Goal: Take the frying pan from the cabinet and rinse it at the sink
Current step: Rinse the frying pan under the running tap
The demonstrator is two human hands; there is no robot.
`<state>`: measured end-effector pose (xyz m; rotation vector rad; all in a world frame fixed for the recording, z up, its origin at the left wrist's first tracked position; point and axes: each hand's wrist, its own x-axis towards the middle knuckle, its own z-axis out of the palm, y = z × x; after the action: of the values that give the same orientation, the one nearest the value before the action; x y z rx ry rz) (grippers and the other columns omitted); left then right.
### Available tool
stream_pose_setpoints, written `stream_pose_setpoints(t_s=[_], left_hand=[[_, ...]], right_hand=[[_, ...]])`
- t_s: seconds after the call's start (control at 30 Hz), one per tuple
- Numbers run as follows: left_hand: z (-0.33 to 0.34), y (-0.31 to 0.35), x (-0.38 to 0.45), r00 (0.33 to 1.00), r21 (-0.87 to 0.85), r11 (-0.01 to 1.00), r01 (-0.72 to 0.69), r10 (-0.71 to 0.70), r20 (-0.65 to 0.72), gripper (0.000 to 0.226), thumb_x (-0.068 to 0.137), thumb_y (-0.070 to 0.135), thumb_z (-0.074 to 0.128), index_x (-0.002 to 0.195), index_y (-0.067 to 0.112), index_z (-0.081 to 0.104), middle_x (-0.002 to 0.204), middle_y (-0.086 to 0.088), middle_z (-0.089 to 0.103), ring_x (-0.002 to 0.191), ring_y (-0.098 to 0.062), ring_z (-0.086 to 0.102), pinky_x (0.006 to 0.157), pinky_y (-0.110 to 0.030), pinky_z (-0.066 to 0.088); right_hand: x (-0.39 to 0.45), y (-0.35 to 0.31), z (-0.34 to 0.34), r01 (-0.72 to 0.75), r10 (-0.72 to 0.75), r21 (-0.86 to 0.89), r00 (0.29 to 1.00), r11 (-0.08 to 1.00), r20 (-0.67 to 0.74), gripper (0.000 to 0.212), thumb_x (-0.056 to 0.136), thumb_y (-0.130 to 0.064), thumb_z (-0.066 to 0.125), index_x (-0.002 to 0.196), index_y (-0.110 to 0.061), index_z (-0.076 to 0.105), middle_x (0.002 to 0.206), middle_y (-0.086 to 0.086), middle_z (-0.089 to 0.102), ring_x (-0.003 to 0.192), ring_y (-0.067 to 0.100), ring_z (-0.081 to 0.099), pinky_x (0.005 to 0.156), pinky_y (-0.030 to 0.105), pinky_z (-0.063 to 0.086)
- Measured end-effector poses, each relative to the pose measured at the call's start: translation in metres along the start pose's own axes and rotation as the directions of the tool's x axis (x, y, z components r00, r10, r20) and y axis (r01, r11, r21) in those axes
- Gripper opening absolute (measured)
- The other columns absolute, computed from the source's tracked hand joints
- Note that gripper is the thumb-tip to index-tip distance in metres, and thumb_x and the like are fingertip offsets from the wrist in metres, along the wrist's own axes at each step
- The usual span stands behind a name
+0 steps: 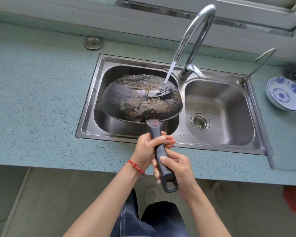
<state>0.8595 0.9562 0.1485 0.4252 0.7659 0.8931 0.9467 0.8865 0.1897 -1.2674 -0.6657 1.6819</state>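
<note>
Both hands wrap tight around the long black handle, left hand (148, 147) ahead of right hand (176, 170), holding the frying pan (141, 98) upside down over the left sink basin (99, 106) under the tap's stream (169, 71) — looks heavy, rigid, wet and likely slippery.

both my hands wrapped around one handle, arms stretched forward.

my left hand (146, 148) grips higher up the frying pan's handle (161, 156), thumb laid across the top and fingers curled round from the left; a red bracelet (136, 167) sits on that wrist. my right hand (177, 170) clamps lower, near the handle's end, thumb pressed on top and fingers folded underneath. both forearms are bare and come up from the bottom edge, converging toward the middle, the left one angled more steeply inward than the right.
</note>
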Motion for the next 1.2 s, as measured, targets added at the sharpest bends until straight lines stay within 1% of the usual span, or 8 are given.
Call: stream_pose_setpoints(t_s=[0.27,0.37,0.47,0.57,0.8,0.9,1.03,1.2], left_hand=[[-0.006,-0.002,-0.002,0.991,0.212,0.968,-0.132,0.134,0.007,0.002,0.085,0.001,0.052,0.084,0.001,0.053,0.070,-0.008,0.074,0.070,-0.023,0.072,0.060,-0.027,0.056],[-0.001,-0.002,-0.005,0.987,0.280,0.947,-0.157,0.162,0.007,0.007,0.085,-0.002,0.052,0.080,0.003,0.051,0.066,-0.004,0.074,0.066,-0.019,0.072,0.057,-0.023,0.055],[0.004,0.000,-0.004,0.987,0.317,0.937,-0.149,0.161,-0.010,0.011,0.084,-0.004,0.051,0.076,0.002,0.051,0.069,-0.010,0.071,0.064,-0.019,0.071,0.055,-0.024,0.055],[0.003,0.000,-0.003,0.990,0.327,0.937,-0.125,0.137,-0.013,0.013,0.085,-0.006,0.051,0.075,0.003,0.050,0.070,-0.011,0.069,0.063,-0.017,0.071,0.055,-0.025,0.056],[-0.002,-0.004,0.000,0.995,0.197,0.976,-0.090,0.098,-0.033,0.008,0.085,0.000,0.053,0.077,0.003,0.055,0.063,-0.008,0.072,0.064,-0.022,0.071,0.059,-0.027,0.057],[-0.002,-0.004,-0.002,1.000,0.024,1.000,-0.005,0.006,-0.018,0.009,0.082,0.011,0.055,0.080,0.003,0.057,0.063,-0.006,0.071,0.062,-0.019,0.070,0.058,-0.026,0.056],[-0.004,-0.001,-0.003,0.987,-0.254,0.956,0.147,-0.127,0.095,0.028,0.074,0.025,0.054,0.090,0.003,0.060,0.072,-0.005,0.073,0.068,-0.015,0.069,0.063,-0.023,0.055],[-0.009,0.001,-0.005,0.984,-0.328,0.929,0.170,-0.145,0.101,0.031,0.075,0.020,0.052,0.096,-0.001,0.059,0.082,-0.006,0.074,0.073,-0.013,0.070,0.064,-0.020,0.055]], right_hand=[[0.004,-0.028,-0.008,-0.170,0.182,-0.121,0.979,0.978,0.092,0.014,0.093,0.001,0.040,0.096,0.003,0.054,0.069,0.013,0.063,0.046,0.022,0.060,0.042,0.029,0.053],[0.005,-0.033,-0.002,-0.286,0.282,-0.208,0.958,0.936,-0.049,0.015,0.093,-0.001,0.040,0.093,-0.004,0.055,0.067,0.013,0.060,0.042,0.021,0.060,0.037,0.027,0.050],[0.006,-0.019,0.008,-0.217,0.103,-0.419,0.955,0.882,-0.276,0.028,0.092,-0.011,0.045,0.066,-0.018,0.054,0.058,0.009,0.053,0.032,0.016,0.053,0.033,0.018,0.040],[0.005,-0.003,0.014,-0.103,-0.075,-0.510,0.946,0.854,-0.316,0.037,0.087,-0.021,0.056,0.051,-0.020,0.048,0.044,-0.002,0.045,0.029,0.015,0.050,0.037,0.023,0.038],[0.003,0.000,0.009,-0.036,-0.081,-0.392,0.957,0.919,-0.278,0.025,0.083,-0.008,0.063,0.059,-0.006,0.054,0.051,0.007,0.048,0.028,0.013,0.047,0.034,0.019,0.036],[-0.001,0.001,0.004,-0.020,-0.052,-0.301,0.972,0.953,-0.229,0.020,0.084,-0.004,0.060,0.065,-0.003,0.057,0.051,0.005,0.049,0.028,0.014,0.045,0.034,0.017,0.034],[-0.005,0.000,0.001,-0.008,-0.010,-0.134,0.991,0.991,-0.133,0.014,0.083,-0.007,0.061,0.075,0.004,0.058,0.053,0.007,0.049,0.028,0.014,0.042,0.033,0.015,0.029],[-0.004,-0.001,0.002,-0.032,0.030,-0.026,0.997,0.999,-0.073,0.045,0.073,-0.017,0.061,0.088,0.024,0.048,0.053,0.008,0.050,0.028,0.012,0.039,0.032,0.012,0.026]])
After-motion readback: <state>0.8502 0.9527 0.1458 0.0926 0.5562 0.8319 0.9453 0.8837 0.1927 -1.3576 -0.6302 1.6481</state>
